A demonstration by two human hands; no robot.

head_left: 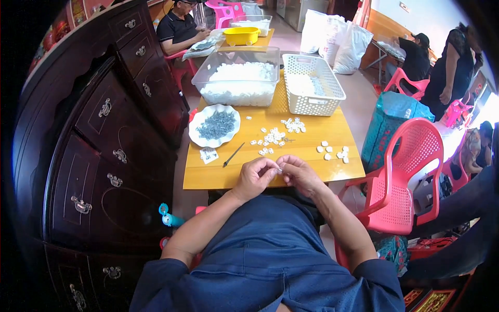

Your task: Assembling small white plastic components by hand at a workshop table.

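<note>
At the near edge of the yellow table (208,177), my left hand (255,178) and my right hand (299,176) meet with fingertips pinched. Between them is a small whitish piece (280,170), mostly covered by the fingers. Just beyond lie loose white plastic pieces with holes (273,136), with another group (294,125) farther off. Several plainer white pieces (327,150) sit to the right. A thin dark pointed tool (234,154) rests left of my hands. Farther left, a scalloped white plate (193,131) holds a heap of small dark grey parts (217,125), perhaps screws.
A clear bin (205,74) and a white perforated basket (318,107), both with white pieces, stand at the table's far side. A dark cabinet (127,156) borders the left. A pink chair (387,203) and teal bag (387,122) are right. Other people sit or stand farther away.
</note>
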